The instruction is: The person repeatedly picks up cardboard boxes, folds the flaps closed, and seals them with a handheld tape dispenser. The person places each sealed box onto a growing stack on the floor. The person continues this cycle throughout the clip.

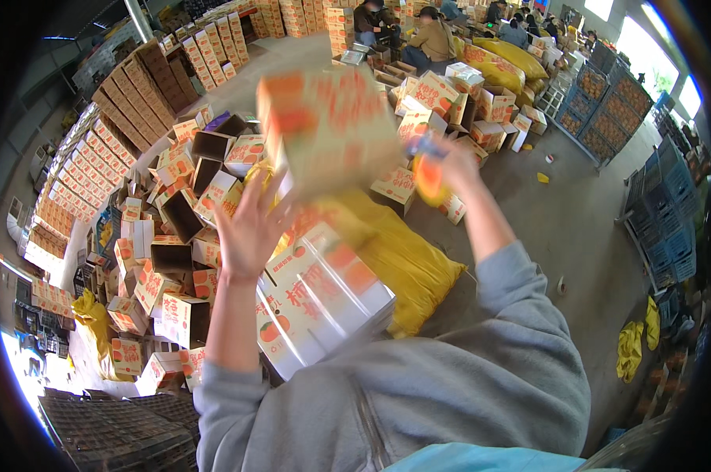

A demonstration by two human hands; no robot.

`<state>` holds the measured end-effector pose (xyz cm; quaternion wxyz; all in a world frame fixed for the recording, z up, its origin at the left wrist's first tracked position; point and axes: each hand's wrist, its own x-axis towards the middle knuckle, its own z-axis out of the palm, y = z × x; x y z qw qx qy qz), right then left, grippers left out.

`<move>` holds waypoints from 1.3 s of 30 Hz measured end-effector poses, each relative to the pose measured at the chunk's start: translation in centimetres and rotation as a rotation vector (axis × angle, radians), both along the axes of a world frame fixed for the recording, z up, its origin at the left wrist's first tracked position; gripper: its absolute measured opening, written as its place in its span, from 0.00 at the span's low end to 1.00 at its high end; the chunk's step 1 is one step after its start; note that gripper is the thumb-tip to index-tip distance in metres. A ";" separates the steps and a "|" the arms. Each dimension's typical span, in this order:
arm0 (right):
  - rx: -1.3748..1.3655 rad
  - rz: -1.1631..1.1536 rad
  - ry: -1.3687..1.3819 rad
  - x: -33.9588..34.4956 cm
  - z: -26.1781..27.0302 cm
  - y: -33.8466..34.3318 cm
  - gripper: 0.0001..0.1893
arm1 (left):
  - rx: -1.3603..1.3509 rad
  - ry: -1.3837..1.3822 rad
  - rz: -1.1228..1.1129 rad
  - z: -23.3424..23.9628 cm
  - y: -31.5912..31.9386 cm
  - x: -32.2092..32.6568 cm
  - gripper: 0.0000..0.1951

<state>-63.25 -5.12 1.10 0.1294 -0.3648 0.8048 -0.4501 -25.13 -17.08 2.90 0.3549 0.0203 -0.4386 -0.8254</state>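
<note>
A printed cardboard carton (338,135), blurred by motion, appears in the air in front of me. My left hand (252,227) is at its lower left with the fingers spread, and it grips nothing that I can see; whether the fingertips touch the carton is unclear. My right hand (459,168) is closed around a tape dispenser (429,174) with an orange-yellow roll, right of the carton. Close to my body lies a stack of flat cartons (326,295) bound with shiny straps. Beneath and beyond it is a yellow woven sack (402,253).
Open and folded cartons (175,259) are heaped to my left, and more cartons (438,97) lie ahead. Fruit-filled crates (603,106) and blue crates (662,218) stand at right. Seated people (429,41) are at the back. Dark crates (119,425) stand lower left.
</note>
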 end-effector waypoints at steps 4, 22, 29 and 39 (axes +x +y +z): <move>-0.970 -0.144 -0.168 -10.2 1.2 -0.2 0.37 | -0.700 -0.407 -0.075 2.5 -1.3 -6.6 0.42; 0.515 0.447 -0.617 16.3 -26.8 9.0 0.25 | -0.398 -1.945 0.886 -35.0 11.4 23.1 0.28; 0.749 0.413 -0.209 16.4 -26.7 7.7 0.23 | 0.096 -1.753 0.895 -33.9 9.4 23.1 0.30; 0.679 0.368 -0.169 16.2 -28.9 8.6 0.24 | -0.374 -1.810 0.768 -34.0 8.8 22.2 0.17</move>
